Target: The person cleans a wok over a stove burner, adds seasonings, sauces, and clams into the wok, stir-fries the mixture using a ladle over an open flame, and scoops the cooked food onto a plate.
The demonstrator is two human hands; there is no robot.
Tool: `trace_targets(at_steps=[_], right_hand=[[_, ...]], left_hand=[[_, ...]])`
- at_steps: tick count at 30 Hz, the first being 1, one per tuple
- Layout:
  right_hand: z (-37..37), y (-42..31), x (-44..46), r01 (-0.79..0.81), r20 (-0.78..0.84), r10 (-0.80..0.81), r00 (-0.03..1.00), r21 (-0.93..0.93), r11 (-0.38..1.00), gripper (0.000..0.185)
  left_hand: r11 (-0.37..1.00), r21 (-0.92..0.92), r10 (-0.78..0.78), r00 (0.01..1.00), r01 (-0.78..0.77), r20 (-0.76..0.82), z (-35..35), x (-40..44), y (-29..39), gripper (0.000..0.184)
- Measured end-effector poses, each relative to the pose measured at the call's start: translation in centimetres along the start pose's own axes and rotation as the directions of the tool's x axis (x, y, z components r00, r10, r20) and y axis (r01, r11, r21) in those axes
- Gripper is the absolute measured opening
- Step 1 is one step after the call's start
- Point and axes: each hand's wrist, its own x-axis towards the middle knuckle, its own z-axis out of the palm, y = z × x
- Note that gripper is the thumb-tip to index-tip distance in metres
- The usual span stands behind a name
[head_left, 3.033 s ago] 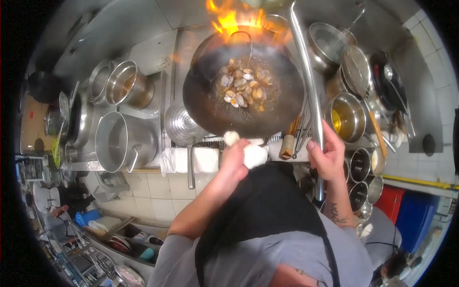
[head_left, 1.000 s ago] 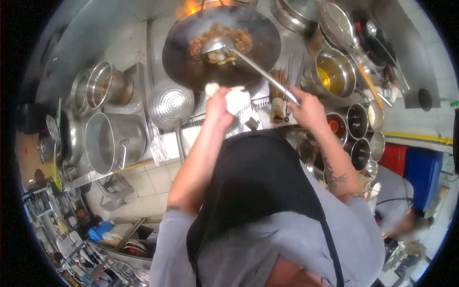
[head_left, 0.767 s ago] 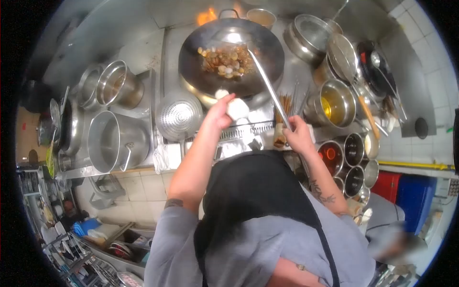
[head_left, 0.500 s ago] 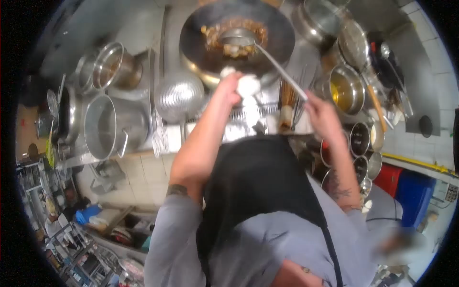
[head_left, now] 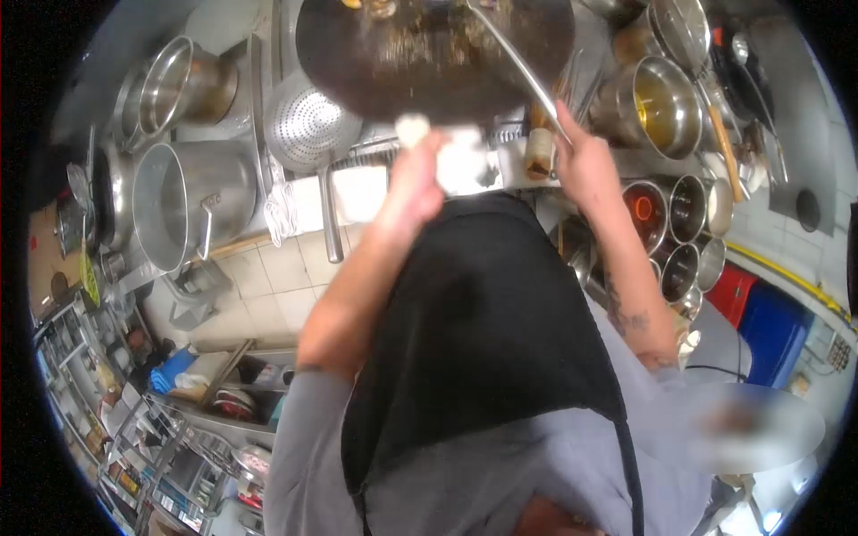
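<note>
A large dark wok [head_left: 420, 76] sits at the top of the head view, its far side cut off by the frame. Bits of food [head_left: 382, 8] show near that upper edge, while the rest of the visible inside is mostly bare and glossy. My left hand [head_left: 416, 183] is closed round a white cloth [head_left: 460, 161] at the wok's near rim; the rim under it is hidden. In my right hand [head_left: 585, 165], fingers wrapped, is the long metal handle of a ladle [head_left: 523, 67] reaching into the wok. The ladle's bowl is out of frame.
Left of the wok lies a perforated skimmer [head_left: 311, 125], beside a big metal pot [head_left: 161, 205]. At right are a pot of yellow liquid [head_left: 661, 107], a bamboo brush [head_left: 540, 147] and several round containers [head_left: 686, 210]. A blurred plate [head_left: 746, 429] appears at lower right.
The wok shows more of its inside, and the food has shifted from its middle to the far edge. The ladle's bowl has left the frame. Both hands keep their grips.
</note>
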Motion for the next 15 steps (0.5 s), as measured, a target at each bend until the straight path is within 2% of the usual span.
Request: trace_targets(at_steps=[1, 2, 4, 6, 7, 10, 12, 13, 14, 15], right_hand=[[-0.2, 0.6, -0.5, 0.061, -0.048, -0.061, 0.997, 0.001, 0.998, 0.042], [-2.0, 0.3, -0.8, 0.011, 0.014, -0.011, 1.0, 0.002, 1.0, 0.042], [-7.6, -1.5, -2.2, -0.103, 0.165, 0.104, 0.981, -0.013, 0.995, 0.041], [-11.0, -2.2, -2.6, 0.044, 0.153, -0.031, 0.988, -0.081, 0.996, 0.041], [-11.8, -1.9, -2.4, 0.1, 0.156, -0.079, 0.985, -0.128, 0.987, 0.043], [-11.0, -2.5, -0.6, 0.061, 0.161, -0.046, 0.986, -0.091, 0.994, 0.044], [-7.6, -2.8, 0.7, -0.071, 0.195, 0.091, 0.976, -0.11, 0.991, 0.048], [-5.4, -2.4, 0.9, -0.019, 0.197, 0.043, 0.98, -0.119, 0.993, 0.053], [-3.3, -2.5, 0.7, -0.101, 0.202, 0.118, 0.972, -0.09, 0.991, 0.054], [-1.9, -1.4, 0.1, -0.068, 0.146, 0.077, 0.986, -0.061, 0.996, 0.053]], left_hand=[[0.999, -0.035, 0.035, 0.999, -0.036, -0.024, -1.7, 0.0, -2.8, 0.021], [0.997, 0.036, 0.068, 0.998, -0.067, -0.012, -1.0, -2.3, -3.0, 0.02], [0.997, -0.071, -0.007, 0.999, 0.004, -0.039, 1.0, -4.7, -1.2, 0.024], [0.991, -0.123, -0.048, 0.999, 0.05, 0.022, 4.2, -5.5, 2.5, 0.022], [0.998, -0.053, -0.027, 0.995, 0.032, 0.092, 4.4, -3.9, 3.3, 0.025], [1.0, -0.019, 0.021, 0.994, -0.019, 0.106, 4.9, 0.8, 4.7, 0.025], [1.0, 0.005, 0.006, 0.994, -0.007, 0.112, 3.6, 2.0, 4.0, 0.026], [1.0, 0.023, 0.002, 0.993, -0.005, 0.122, 3.3, 2.6, 3.8, 0.027], [1.0, 0.018, 0.003, 0.994, -0.005, 0.105, 2.4, 2.1, 2.7, 0.03], [1.0, 0.005, -0.005, 0.99, 0.004, 0.139, 0.8, 1.7, 0.9, 0.031]])
